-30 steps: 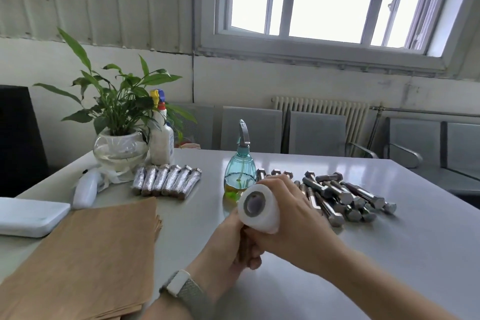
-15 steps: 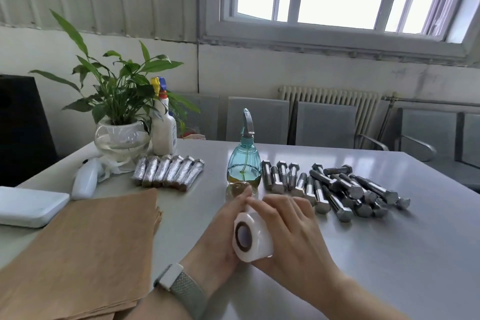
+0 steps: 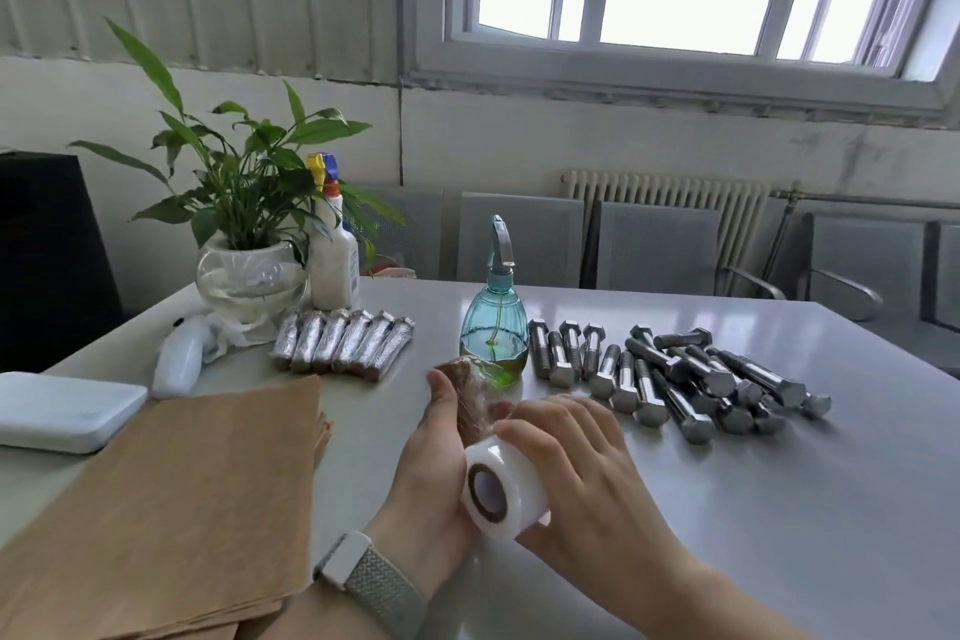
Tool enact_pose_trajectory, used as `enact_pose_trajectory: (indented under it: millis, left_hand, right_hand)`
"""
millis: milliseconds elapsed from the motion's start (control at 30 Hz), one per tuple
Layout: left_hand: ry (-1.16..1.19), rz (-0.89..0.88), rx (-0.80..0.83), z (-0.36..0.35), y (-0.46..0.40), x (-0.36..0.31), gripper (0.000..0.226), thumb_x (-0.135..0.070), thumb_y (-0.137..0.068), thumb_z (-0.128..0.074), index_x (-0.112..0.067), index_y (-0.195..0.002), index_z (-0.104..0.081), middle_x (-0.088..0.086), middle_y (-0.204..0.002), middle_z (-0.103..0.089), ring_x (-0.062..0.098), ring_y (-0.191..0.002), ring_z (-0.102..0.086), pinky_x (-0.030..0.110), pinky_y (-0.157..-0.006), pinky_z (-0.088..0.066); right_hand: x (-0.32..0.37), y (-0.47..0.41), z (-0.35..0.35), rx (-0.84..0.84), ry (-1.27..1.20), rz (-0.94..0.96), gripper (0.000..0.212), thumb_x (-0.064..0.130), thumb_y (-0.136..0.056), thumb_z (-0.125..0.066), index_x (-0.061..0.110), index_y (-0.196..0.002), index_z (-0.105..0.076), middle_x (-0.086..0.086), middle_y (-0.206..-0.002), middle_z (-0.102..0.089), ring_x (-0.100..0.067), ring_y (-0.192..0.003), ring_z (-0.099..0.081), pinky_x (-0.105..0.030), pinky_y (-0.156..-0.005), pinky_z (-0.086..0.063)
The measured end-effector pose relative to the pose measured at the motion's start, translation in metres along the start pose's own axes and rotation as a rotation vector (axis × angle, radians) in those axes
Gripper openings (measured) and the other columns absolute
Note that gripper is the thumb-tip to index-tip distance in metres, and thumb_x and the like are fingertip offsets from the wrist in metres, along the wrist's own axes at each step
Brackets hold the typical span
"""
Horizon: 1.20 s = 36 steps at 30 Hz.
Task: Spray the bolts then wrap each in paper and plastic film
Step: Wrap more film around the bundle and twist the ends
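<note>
My left grip [image 3: 431, 463] curls around the paper-wrapped bolt [image 3: 470, 400]; my right grip [image 3: 571, 473] clasps the plastic film roll [image 3: 501, 483] just beside it, bare bolts [image 3: 675, 379] lying beyond on the tabletop [image 3: 779, 509].

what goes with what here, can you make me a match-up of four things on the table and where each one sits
Things:
1. film roll
2. wrapped bolts
3. bare bolts
4. paper stack

Places:
a. loose pile right of the blue spray bottle
b. flat at the near left of the table
c. in the right hand, beside the left hand
d. neat row in front of the plant bowl

Pairs: 1-c, 2-d, 3-a, 4-b
</note>
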State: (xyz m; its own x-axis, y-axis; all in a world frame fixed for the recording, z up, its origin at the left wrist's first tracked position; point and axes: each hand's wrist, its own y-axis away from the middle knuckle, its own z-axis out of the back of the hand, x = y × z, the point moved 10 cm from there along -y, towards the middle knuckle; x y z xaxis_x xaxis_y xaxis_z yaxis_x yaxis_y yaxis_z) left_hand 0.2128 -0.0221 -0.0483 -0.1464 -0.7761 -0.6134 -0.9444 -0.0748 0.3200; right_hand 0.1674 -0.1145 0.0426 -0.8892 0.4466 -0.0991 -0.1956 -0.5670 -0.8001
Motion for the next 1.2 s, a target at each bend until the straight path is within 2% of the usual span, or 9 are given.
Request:
enact_pose_trajectory:
  millis: [100,233,333,500,633,767,900,1067,1200]
  left_hand:
    - [0.059,-0.011,-0.019,0.001,-0.002,-0.003,0.082,-0.071,-0.087,-0.042,0.0,-0.12,-0.065,0.024,-0.113,-0.068,0.037,-0.107,-0.065,0.049,-0.102,-0.047]
    - [0.174,0.065,0.054,-0.008,-0.001,-0.001,0.085,-0.072,-0.087,-0.041,0.003,-0.121,-0.063,0.024,-0.12,-0.066,0.038,-0.117,-0.06,0.05,-0.11,-0.038]
    - [0.266,0.015,0.109,-0.013,0.0,-0.011,0.083,-0.067,-0.091,-0.039,0.006,-0.126,-0.059,0.022,-0.121,-0.066,0.034,-0.119,-0.06,0.048,-0.111,-0.038]
    - [0.359,-0.05,0.244,-0.03,0.006,-0.025,0.076,-0.064,-0.094,-0.035,-0.004,-0.14,-0.048,0.02,-0.132,-0.06,0.034,-0.124,-0.056,0.049,-0.111,-0.036]
    - [0.345,-0.141,0.305,-0.035,0.01,-0.035,0.065,-0.058,-0.098,-0.031,-0.009,-0.135,-0.052,0.017,-0.13,-0.062,0.035,-0.122,-0.058,0.051,-0.112,-0.033]
    - [0.32,-0.158,0.358,-0.037,0.013,-0.042,0.059,-0.056,-0.099,-0.029,-0.014,-0.133,-0.053,0.018,-0.129,-0.063,0.035,-0.119,-0.06,0.054,-0.111,-0.032]
    - [0.303,-0.155,0.386,-0.037,0.012,-0.043,0.058,-0.055,-0.1,-0.031,-0.012,-0.128,-0.059,0.019,-0.132,-0.06,0.036,-0.123,-0.057,0.056,-0.112,-0.031]
    - [0.323,-0.173,0.39,-0.039,0.014,-0.046,0.057,-0.054,-0.099,-0.032,-0.013,-0.126,-0.061,0.016,-0.124,-0.066,0.033,-0.112,-0.065,0.052,-0.105,-0.039]
    - [0.314,-0.208,0.38,-0.038,0.015,-0.05,0.056,-0.051,-0.099,-0.036,-0.013,-0.13,-0.062,0.005,-0.092,-0.065,0.02,-0.081,-0.062,0.036,-0.085,-0.047]
  right_hand:
    - [0.0,0.001,-0.002,0.036,0.045,0.01,0.047,0.044,-0.09,-0.066,0.019,-0.125,-0.048,-0.001,-0.118,-0.054,-0.022,-0.103,-0.054,-0.037,-0.093,-0.041]
    - [0.002,-0.002,0.006,-0.023,0.032,0.023,0.036,0.032,-0.089,-0.067,0.017,-0.117,-0.051,-0.002,-0.114,-0.051,-0.023,-0.101,-0.053,-0.035,-0.096,-0.043]
    - [-0.001,-0.005,0.015,-0.098,0.0,-0.007,0.042,0.029,-0.084,-0.073,0.016,-0.116,-0.049,-0.003,-0.116,-0.049,-0.021,-0.106,-0.053,-0.033,-0.1,-0.043]
    - [-0.008,-0.008,0.03,-0.186,-0.075,-0.102,0.046,0.032,-0.084,-0.069,0.013,-0.12,-0.047,-0.005,-0.12,-0.049,-0.027,-0.102,-0.06,-0.038,-0.089,-0.052]
    - [-0.005,-0.012,0.036,-0.224,-0.106,-0.104,0.048,0.033,-0.084,-0.071,0.012,-0.119,-0.046,-0.005,-0.121,-0.053,-0.021,-0.107,-0.057,-0.039,-0.09,-0.051]
    - [-0.017,-0.009,0.033,-0.26,-0.236,-0.243,0.063,0.026,-0.07,-0.085,0.018,-0.12,-0.047,0.007,-0.119,-0.054,-0.013,-0.108,-0.057,-0.038,-0.086,-0.051]
    - [-0.022,-0.004,0.026,-0.262,-0.317,-0.332,0.076,0.019,-0.059,-0.094,0.027,-0.12,-0.048,0.009,-0.113,-0.061,-0.018,-0.101,-0.064,-0.041,-0.079,-0.055]
    - [-0.029,-0.001,0.02,-0.242,-0.39,-0.463,0.089,0.024,-0.052,-0.098,0.048,-0.118,-0.041,0.022,-0.11,-0.06,-0.002,-0.095,-0.062,-0.011,-0.079,-0.047]
    - [-0.036,0.002,0.017,-0.251,-0.443,-0.565,0.1,0.021,-0.045,-0.1,0.062,-0.111,-0.037,0.034,-0.108,-0.058,0.011,-0.094,-0.058,0.0,-0.074,-0.04]
